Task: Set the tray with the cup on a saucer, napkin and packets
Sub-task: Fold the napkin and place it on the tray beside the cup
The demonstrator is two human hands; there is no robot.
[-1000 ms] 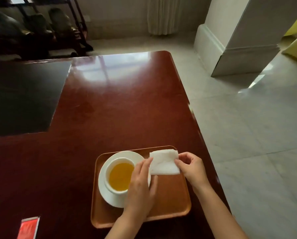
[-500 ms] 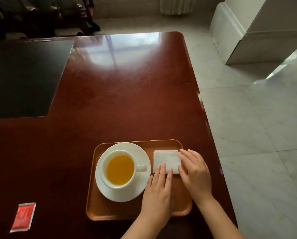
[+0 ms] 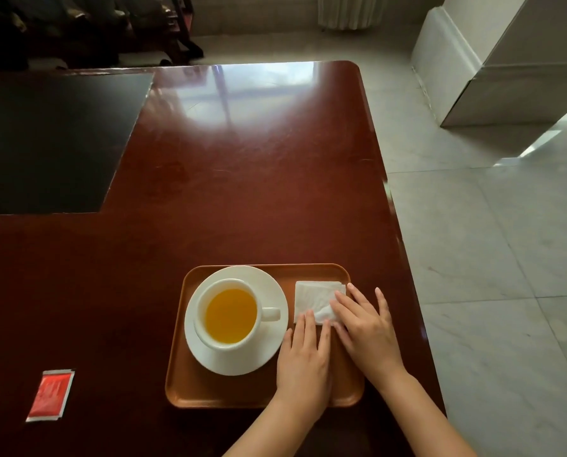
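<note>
Flatly, both open palms, left hand (image 3: 303,364) and right hand (image 3: 366,328), press a crinkled white napkin (image 3: 315,300) onto a smooth rounded orange tray (image 3: 229,392) beside a glossy saucer (image 3: 272,347).

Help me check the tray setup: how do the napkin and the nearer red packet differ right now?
The napkin is white and lies on the tray, with both hands flat on it; the red packet lies on the table, left of the tray, untouched. The napkin looks soft and crumpled, the packet glossy. Both lie flat.
</note>
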